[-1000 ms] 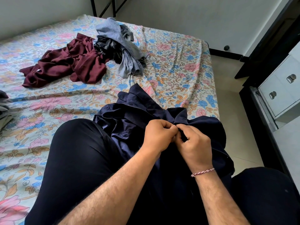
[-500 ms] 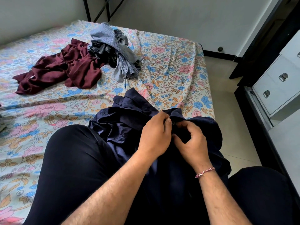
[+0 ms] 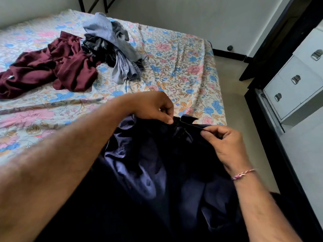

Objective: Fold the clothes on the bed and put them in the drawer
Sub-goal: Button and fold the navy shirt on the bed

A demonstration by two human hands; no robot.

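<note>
Left hand (image 3: 153,109) pinches navy shirt (image 3: 157,163) collar | right hand (image 3: 225,145) pinches collar's right end | maroon garment (image 3: 52,67) far left on bed (image 3: 183,70)

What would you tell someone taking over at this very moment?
Left hand and right hand each pinch the top edge of the navy shirt, held over the lap, not folded. The maroon garment and the grey clothes pile lie crumpled on the bed. The white drawers look closed. Left: fold all three and put them away.
</note>
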